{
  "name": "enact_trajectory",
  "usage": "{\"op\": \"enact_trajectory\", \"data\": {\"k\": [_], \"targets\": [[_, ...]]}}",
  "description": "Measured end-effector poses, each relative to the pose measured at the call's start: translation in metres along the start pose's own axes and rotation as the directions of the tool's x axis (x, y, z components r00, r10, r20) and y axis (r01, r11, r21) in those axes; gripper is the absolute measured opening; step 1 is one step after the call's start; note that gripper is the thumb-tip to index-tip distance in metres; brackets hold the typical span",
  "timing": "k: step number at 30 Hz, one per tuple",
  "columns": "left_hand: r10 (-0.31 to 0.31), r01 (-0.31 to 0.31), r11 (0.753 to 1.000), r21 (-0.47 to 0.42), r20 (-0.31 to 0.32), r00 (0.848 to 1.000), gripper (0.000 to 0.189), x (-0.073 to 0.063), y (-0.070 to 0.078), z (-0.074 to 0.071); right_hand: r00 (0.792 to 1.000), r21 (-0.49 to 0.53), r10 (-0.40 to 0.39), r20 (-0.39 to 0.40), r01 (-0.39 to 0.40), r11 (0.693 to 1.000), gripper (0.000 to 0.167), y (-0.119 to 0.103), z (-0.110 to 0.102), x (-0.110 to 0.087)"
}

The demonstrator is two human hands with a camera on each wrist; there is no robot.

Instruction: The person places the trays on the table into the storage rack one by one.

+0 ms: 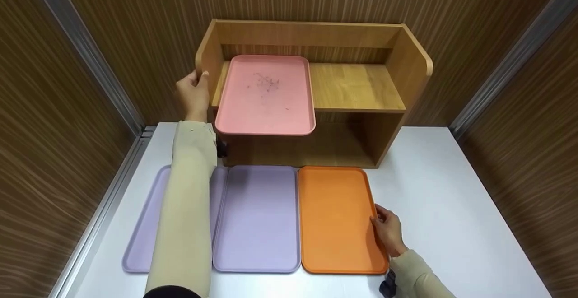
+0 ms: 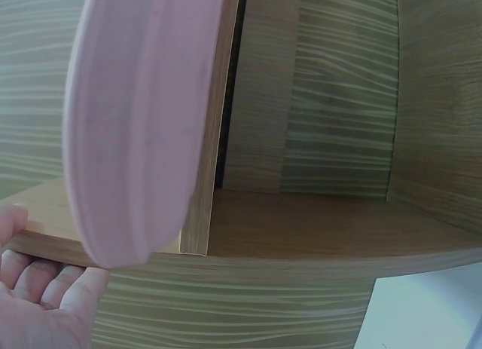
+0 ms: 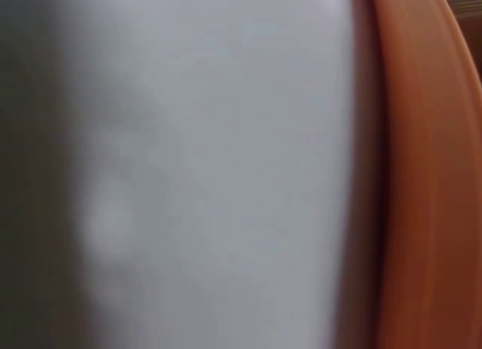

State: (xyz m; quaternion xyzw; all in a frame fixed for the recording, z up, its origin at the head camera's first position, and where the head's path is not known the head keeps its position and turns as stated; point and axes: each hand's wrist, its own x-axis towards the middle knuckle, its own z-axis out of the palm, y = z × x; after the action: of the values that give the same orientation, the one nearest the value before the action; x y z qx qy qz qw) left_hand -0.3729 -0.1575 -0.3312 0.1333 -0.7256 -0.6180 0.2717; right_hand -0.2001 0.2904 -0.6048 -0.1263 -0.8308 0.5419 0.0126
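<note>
My left hand (image 1: pixel 194 95) grips the left side panel (image 1: pixel 208 47) of a two-level wooden shelf, thumb on the inner face and fingers on the outer face. Beside it a pink tray (image 1: pixel 266 113) with dark scuffs lies on the upper board, its front end jutting past the board's edge. In the left wrist view the pink tray (image 2: pixel 135 123) is seen edge-on near my fingers. Down on the white table, my right hand (image 1: pixel 389 231) holds the right rim of an orange tray (image 1: pixel 336 221). The right wrist view shows only that orange rim (image 3: pixel 425 176), with the hand outside the picture.
Two lilac trays lie left of the orange one: the middle tray (image 1: pixel 256 221) adjoins it, and the far-left tray (image 1: pixel 140 244) is partly covered by my left sleeve (image 1: pixel 183 212). Wood-grain walls (image 1: pixel 533 63) enclose the white table (image 1: pixel 451 225) at the back and both sides.
</note>
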Motion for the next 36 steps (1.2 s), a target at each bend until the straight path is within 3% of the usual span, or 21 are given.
{"op": "enact_trajectory", "data": {"k": [9, 16, 23, 29, 36], "targets": [[0.001, -0.001, 1.000, -0.012, 0.021, 1.000, 0.024, -0.001, 0.000, -0.001, 1.000, -0.064, -0.025, -0.015, 0.024, 0.998, 0.039, 0.001, -0.003, 0.002], [-0.001, 0.003, 0.999, -0.050, 0.029, 1.000, 0.024, -0.001, 0.000, -0.001, 0.999, -0.049, -0.052, 0.011, 0.052, 0.997, 0.039, -0.002, -0.014, 0.002], [0.045, -0.045, 0.999, -0.028, 0.023, 0.999, 0.023, -0.002, 0.000, 0.000, 0.995, 0.071, -0.053, 0.089, 0.047, 0.996, 0.042, -0.001, -0.022, 0.000], [0.000, 0.001, 0.999, -0.038, 0.033, 0.999, 0.024, -0.003, 0.001, -0.002, 0.994, 0.251, 0.039, 0.106, -0.065, 0.966, 0.045, 0.001, -0.026, -0.003], [-0.017, 0.019, 0.999, -0.049, 0.050, 0.999, 0.025, -0.004, 0.002, -0.003, 0.988, 0.303, 0.089, 0.126, -0.124, 0.945, 0.049, 0.001, -0.027, -0.007]]}}
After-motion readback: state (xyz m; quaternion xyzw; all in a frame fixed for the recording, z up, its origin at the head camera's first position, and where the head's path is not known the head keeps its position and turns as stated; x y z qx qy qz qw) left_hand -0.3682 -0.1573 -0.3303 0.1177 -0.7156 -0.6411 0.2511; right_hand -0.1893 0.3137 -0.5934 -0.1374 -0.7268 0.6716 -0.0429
